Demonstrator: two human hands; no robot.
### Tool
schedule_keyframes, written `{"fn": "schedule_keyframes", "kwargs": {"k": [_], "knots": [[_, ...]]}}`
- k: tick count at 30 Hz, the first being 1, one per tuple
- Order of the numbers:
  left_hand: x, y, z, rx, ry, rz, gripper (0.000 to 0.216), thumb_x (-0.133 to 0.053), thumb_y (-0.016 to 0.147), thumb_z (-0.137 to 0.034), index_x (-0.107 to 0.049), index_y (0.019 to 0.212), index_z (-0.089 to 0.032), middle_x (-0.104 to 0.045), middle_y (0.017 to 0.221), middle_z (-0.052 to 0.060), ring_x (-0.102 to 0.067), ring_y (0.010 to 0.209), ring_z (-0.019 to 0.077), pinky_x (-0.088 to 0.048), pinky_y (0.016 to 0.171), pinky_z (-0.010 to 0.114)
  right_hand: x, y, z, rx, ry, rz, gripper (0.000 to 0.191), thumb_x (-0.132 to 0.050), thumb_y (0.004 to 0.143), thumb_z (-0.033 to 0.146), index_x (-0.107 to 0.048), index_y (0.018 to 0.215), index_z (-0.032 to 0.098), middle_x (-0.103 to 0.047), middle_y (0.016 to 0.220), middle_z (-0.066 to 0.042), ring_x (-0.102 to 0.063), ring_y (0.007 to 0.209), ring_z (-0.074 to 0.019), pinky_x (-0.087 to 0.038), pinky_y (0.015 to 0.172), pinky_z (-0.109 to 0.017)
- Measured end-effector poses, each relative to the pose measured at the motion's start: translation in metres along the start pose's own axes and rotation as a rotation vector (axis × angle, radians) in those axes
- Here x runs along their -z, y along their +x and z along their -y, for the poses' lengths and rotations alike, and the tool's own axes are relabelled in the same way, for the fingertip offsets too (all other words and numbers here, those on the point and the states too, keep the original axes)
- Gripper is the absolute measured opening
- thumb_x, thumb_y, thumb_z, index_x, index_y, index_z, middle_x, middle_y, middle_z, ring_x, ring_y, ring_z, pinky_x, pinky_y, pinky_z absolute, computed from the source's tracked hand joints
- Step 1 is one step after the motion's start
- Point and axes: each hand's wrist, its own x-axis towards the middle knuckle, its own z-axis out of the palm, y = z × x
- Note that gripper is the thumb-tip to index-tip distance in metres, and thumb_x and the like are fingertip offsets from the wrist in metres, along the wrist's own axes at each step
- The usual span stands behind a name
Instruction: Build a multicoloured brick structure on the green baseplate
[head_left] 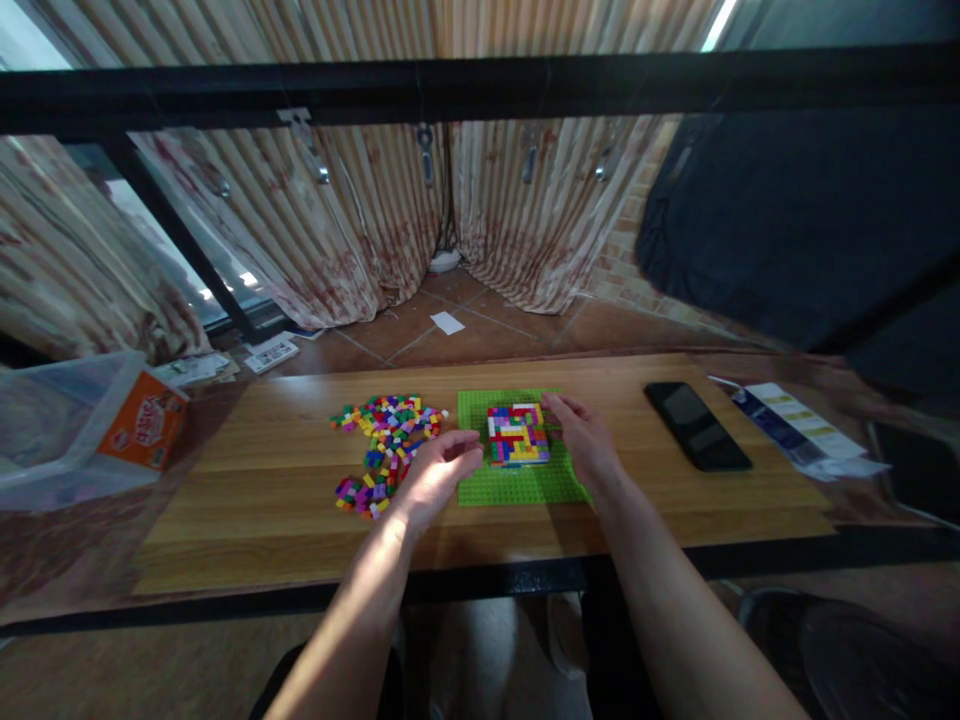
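Observation:
A green baseplate (pixel 525 482) lies on the wooden table (pixel 262 500) and carries a square block of many-coloured small bricks (pixel 516 434). A loose pile of small coloured bricks (pixel 382 440) is spread to its left. My left hand (pixel 439 472) hovers between the pile and the baseplate's left edge, fingers curled loosely, with nothing visible in them. My right hand (pixel 585 435) rests at the right side of the built block, fingers bent against the block's top right corner.
A black phone (pixel 696 425) lies to the right on the table, with papers (pixel 795 425) beyond it. A clear plastic box (pixel 67 430) with an orange packet stands at the far left. Curtains and a black rail are behind.

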Motion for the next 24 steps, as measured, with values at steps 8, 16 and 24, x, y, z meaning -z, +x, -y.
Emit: {"fn": "schedule_keyframes", "kwargs": {"k": [8, 16, 24], "knots": [[-0.009, -0.002, 0.014, -0.110, 0.220, 0.041, 0.030, -0.074, 0.071, -0.025, -0.074, 0.100, -0.018, -0.074, 0.096, 0.006, -0.065, 0.084, 0.0188, -0.049, 0.079, 0.031, -0.009, -0.001, -0.014, 0.182, -0.221, 0.096, 0.053, -0.069, 0.068, 0.056, -0.071, 0.102, 0.015, -0.073, 0.091, -0.007, -0.065, 0.079, -0.0202, -0.052, 0.074, -0.034], [0.043, -0.014, -0.014, -0.181, 0.306, -0.065, 0.017, -0.067, 0.076, -0.021, -0.075, 0.090, -0.017, -0.074, 0.085, 0.006, -0.064, 0.076, 0.0161, -0.049, 0.074, 0.029, -0.001, -0.004, -0.019, 0.196, -0.296, 0.139, 0.047, -0.069, 0.070, 0.050, -0.072, 0.103, 0.017, -0.073, 0.090, -0.008, -0.064, 0.076, -0.0206, -0.053, 0.069, -0.034], [0.101, -0.021, -0.019, -0.156, 0.776, -0.453, 0.018, -0.062, 0.070, -0.008, -0.074, 0.078, -0.019, -0.073, 0.078, 0.005, -0.064, 0.074, 0.0197, -0.048, 0.076, 0.032, 0.001, -0.008, -0.014, 0.216, -0.341, 0.229, 0.041, -0.068, 0.071, 0.049, -0.073, 0.099, 0.019, -0.073, 0.089, -0.007, -0.064, 0.075, -0.0203, -0.053, 0.071, -0.036]]}}
